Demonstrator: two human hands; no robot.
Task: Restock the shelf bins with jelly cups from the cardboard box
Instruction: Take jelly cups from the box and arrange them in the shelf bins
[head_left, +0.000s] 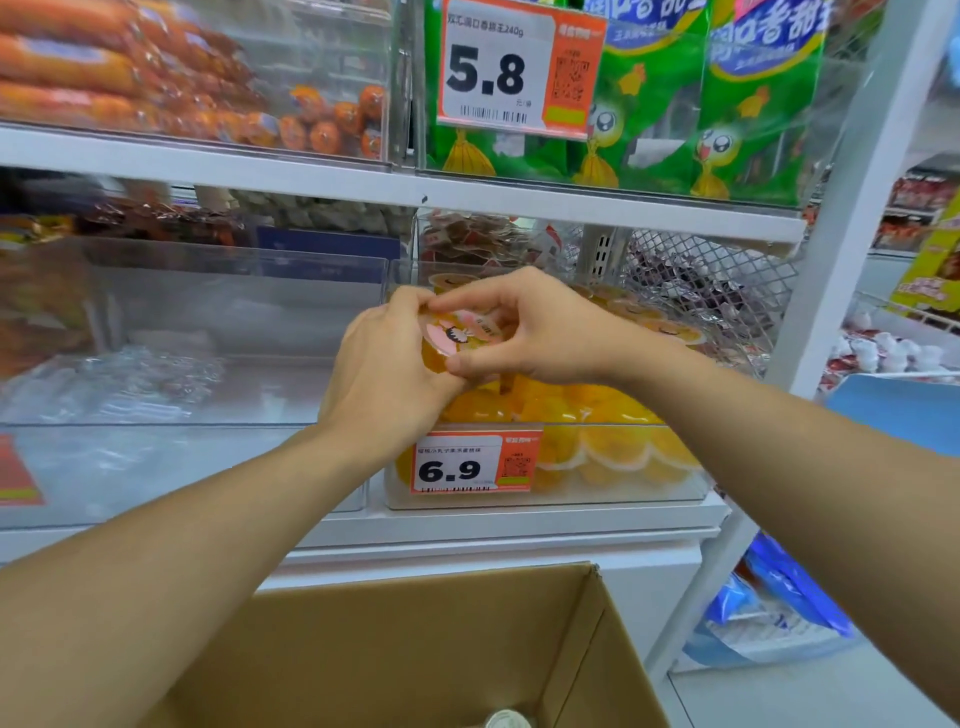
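- Fingers (470, 364) of both hands pinching 1 jelly cup (457, 340) between them, left hand (387, 374) cupping from below and the side, right hand (540, 332) gripping from above with thumb under the cup's edge.
- Cup held tilted, pink printed lid facing the camera, just above the front of the clear shelf bin (623, 488) tagged 6.9.
- Step in hand, by judgement: placing a cup taken from the box into the bin, or turning it to face forward first.
- Next move likely calls for lowering the cup onto the pile, lid up or outward, then letting go and reaching back down to the box.
- Bin already well filled with yellow jelly cups (597, 415), stacked up to about the front wall's top.
- Neighbouring clear bin (182, 467) on the left nearly bare, only some clear wrapped pieces at its back.
- Cardboard box (415, 649) open below the shelf, 1 pale lid (509, 721) showing at its bottom edge; rest of its contents out of view.
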